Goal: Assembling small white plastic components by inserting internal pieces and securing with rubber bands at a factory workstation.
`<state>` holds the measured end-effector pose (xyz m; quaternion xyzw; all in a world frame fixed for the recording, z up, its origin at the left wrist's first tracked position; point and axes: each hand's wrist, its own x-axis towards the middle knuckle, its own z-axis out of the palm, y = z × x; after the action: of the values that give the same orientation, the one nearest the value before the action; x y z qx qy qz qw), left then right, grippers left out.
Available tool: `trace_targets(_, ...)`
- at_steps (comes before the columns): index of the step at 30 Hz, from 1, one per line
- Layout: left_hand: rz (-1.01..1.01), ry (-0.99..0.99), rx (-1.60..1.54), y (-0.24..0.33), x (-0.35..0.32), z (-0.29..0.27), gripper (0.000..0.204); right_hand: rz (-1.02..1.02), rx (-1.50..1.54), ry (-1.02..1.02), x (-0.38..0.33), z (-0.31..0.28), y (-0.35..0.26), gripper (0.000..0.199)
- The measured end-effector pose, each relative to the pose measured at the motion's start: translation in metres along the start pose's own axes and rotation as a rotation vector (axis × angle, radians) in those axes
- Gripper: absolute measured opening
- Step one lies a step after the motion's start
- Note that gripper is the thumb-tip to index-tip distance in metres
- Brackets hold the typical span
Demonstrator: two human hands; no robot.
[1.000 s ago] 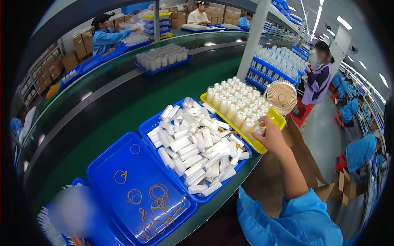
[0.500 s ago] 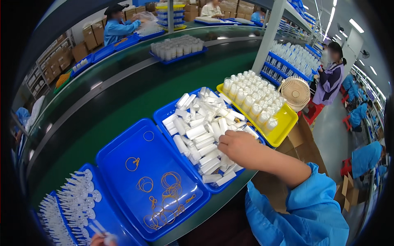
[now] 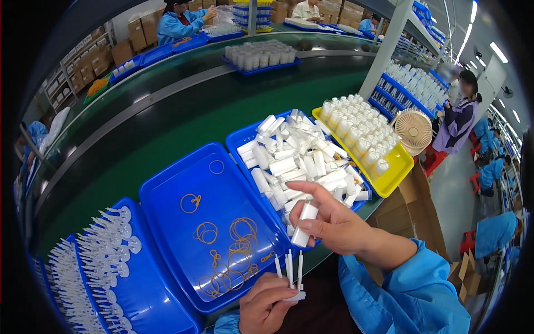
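Tube (image 3: 305, 225): white with a clear upper part; in the right hand (image 3: 340, 222), tilted, lower end just beside the rod tips. Contact cannot be told.
Right-hand grip: thumb on the near face, index finger extended past the tube. Use light pressure; the clear part looks easy to dent.
Rods (image 3: 290, 273): several, slender, white, roughly upright on a pale base (image 3: 298, 296). Judged easy to bend; avoid side load.
Left-hand grip: left hand (image 3: 266, 303) pinches the base, rod tips exposed above the fingers. Sound hold: force should go into the base.
Alignment: bring the tube's axis parallel to the rods before any contact.
Tube tray (image 3: 236, 146): blue, heaped with loose white tubes (image 3: 281, 166), beyond the right hand. Lift pieces singly to avoid snagging.
Band tray (image 3: 178, 172): blue, left of the tube tray; orange bands (image 3: 214, 256) lie scattered. Pass hands clear of the loops.
Rod-part tray (image 3: 151, 284): blue, far left, with rows of white rod parts (image 3: 105, 245). Take by the base.
Yellow tray (image 3: 397, 173): right of the tube tray, carrying upright clear cylinders (image 3: 356, 134). Avoid knocking it.
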<state>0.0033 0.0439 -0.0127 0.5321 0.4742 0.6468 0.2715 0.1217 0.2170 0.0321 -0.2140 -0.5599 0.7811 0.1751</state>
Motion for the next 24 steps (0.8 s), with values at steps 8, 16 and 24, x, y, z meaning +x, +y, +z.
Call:
trace_targets(8,0.006,0.028,0.053,-0.002,0.006,0.005,0.006,0.087,0.287,-0.097,0.001,-0.003,0.01,0.039)
trace_targets(16,0.006,-0.065,0.051,-0.009,0.007,-0.003,0.006,-0.172,-0.797,-0.129,-0.006,-0.013,-0.005,0.018)
trace_targets(24,0.075,-0.075,0.059,-0.013,0.0,-0.003,0.006,0.015,-0.481,-0.326,-0.018,0.0,0.014,0.019)
